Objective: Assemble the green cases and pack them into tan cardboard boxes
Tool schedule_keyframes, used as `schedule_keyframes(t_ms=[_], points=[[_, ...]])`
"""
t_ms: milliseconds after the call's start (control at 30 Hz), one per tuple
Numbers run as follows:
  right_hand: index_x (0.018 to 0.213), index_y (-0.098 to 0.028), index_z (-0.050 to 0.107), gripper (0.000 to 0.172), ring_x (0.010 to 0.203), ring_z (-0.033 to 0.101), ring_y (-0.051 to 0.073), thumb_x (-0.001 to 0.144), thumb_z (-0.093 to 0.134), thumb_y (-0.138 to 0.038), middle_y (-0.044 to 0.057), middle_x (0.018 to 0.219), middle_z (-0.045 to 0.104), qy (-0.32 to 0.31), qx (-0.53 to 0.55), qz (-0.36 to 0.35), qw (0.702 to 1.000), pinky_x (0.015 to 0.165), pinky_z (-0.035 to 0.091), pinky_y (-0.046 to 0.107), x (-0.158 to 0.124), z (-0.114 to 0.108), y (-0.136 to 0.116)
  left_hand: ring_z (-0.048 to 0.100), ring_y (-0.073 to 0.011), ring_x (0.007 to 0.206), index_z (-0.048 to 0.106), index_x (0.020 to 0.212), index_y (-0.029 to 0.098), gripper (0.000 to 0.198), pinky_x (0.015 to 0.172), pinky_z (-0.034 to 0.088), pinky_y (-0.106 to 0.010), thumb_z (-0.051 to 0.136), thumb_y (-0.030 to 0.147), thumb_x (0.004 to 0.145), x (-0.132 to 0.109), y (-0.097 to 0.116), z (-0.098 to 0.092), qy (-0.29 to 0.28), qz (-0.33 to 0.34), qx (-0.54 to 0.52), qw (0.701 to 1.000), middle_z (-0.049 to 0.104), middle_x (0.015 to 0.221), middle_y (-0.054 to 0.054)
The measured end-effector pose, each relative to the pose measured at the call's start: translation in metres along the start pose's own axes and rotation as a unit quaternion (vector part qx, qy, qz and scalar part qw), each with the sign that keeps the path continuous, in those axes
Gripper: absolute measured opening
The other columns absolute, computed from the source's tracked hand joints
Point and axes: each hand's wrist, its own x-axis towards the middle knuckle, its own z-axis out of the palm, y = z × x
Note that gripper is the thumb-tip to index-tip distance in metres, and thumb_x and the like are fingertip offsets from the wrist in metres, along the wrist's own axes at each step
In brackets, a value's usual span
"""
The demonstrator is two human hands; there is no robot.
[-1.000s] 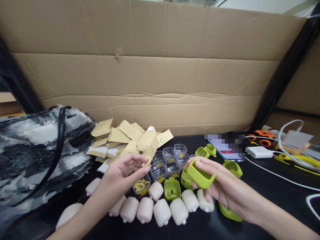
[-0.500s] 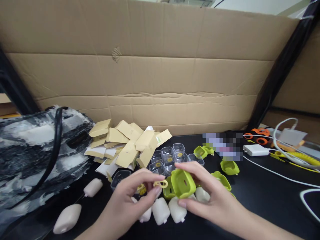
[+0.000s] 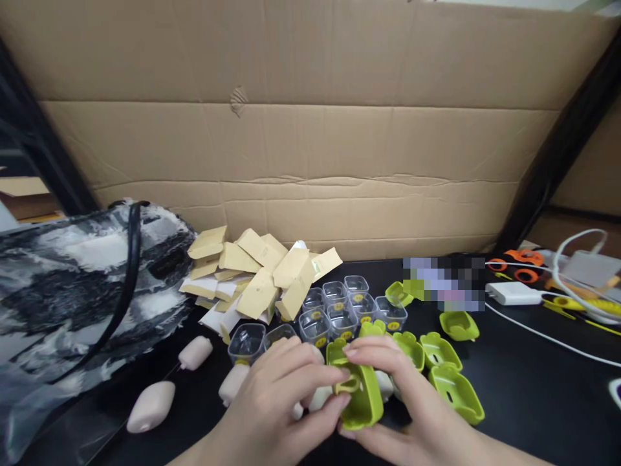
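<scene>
My right hand (image 3: pixel 405 382) grips a small green plastic holder (image 3: pixel 367 400) by its edges, its hollow side turned toward my left. Between thumb and forefinger, my left hand (image 3: pixel 291 388) pinches a small yellow ring-shaped piece (image 3: pixel 347 386), held right at the holder's opening; whether the two touch I cannot tell. Behind and below the hands lie white rounded blocks (image 3: pixel 233 383), partly hidden. Just past my right hand several more green holders (image 3: pixel 455 392) lie on the black table. Clear plastic cups (image 3: pixel 314 327) with yellow stickers stand beyond my fingers.
Small kraft boxes (image 3: pixel 257 294) are heaped at the back left. A black-and-white bag (image 3: pixel 92 278) fills the left side, near two pale pinkish blocks (image 3: pixel 151 406). On the right lie a white charger (image 3: pixel 513 293), cables and orange-handled scissors (image 3: pixel 526 275). A cardboard wall (image 3: pixel 310 142) closes the back.
The yellow ring-shaped piece has moved right, up to the green holder. The holder has tipped, showing more of its hollow side. The camera view has shifted slightly.
</scene>
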Motion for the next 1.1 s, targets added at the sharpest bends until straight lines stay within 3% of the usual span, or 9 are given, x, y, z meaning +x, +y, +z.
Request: schedule_keyframes(t_ms=[200, 600, 833, 1100], points=[[0.124, -0.02, 0.037, 0.04, 0.11, 0.056, 0.014, 0.091, 0.059, -0.023, 0.006, 0.111, 0.054, -0.001, -0.008, -0.023, 1.0, 0.095, 0.046, 0.015, 0.0, 0.002, 0.0, 0.047, -0.0095, 0.046, 0.07, 0.086, 0.012, 0.012, 0.045, 0.038, -0.019, 0.059, 0.007, 0.083, 0.0, 0.002, 0.002, -0.056, -0.014, -0.022, 0.998, 0.053, 0.052, 0.004], [0.122, -0.018, 0.04, 0.034, 0.107, 0.059, 0.015, 0.093, 0.057, -0.027, 0.009, 0.108, 0.056, 0.003, -0.018, -0.041, 0.999, 0.092, 0.049, 0.017, 0.003, 0.003, -0.001, 0.045, -0.0102, 0.046, 0.069, 0.08, 0.01, 0.016, 0.044, 0.037, -0.02, 0.055, 0.006, 0.086, -0.003, 0.002, 0.006, -0.056, -0.007, -0.004, 0.998, 0.052, 0.051, 0.003], [0.123, -0.018, 0.043, 0.041, 0.103, 0.063, 0.016, 0.089, 0.063, -0.031, 0.01, 0.109, 0.058, -0.029, -0.038, -0.042, 0.998, 0.089, 0.052, 0.018, 0.0, -0.001, 0.001, 0.052, -0.0116, 0.049, 0.066, 0.07, 0.012, 0.026, 0.046, 0.042, -0.021, 0.051, 0.012, 0.092, -0.007, 0.001, 0.005, -0.079, 0.01, 0.018, 0.997, 0.059, 0.055, -0.001], [0.125, -0.017, 0.045, 0.042, 0.103, 0.065, 0.016, 0.09, 0.062, -0.033, 0.011, 0.11, 0.061, -0.046, -0.052, -0.054, 0.996, 0.092, 0.05, 0.017, 0.0, 0.0, -0.002, 0.063, -0.0167, 0.059, 0.067, 0.081, 0.011, 0.025, 0.057, 0.052, -0.025, 0.046, 0.012, 0.095, -0.002, 0.005, -0.007, -0.129, 0.063, 0.056, 0.988, 0.067, 0.065, -0.005]])
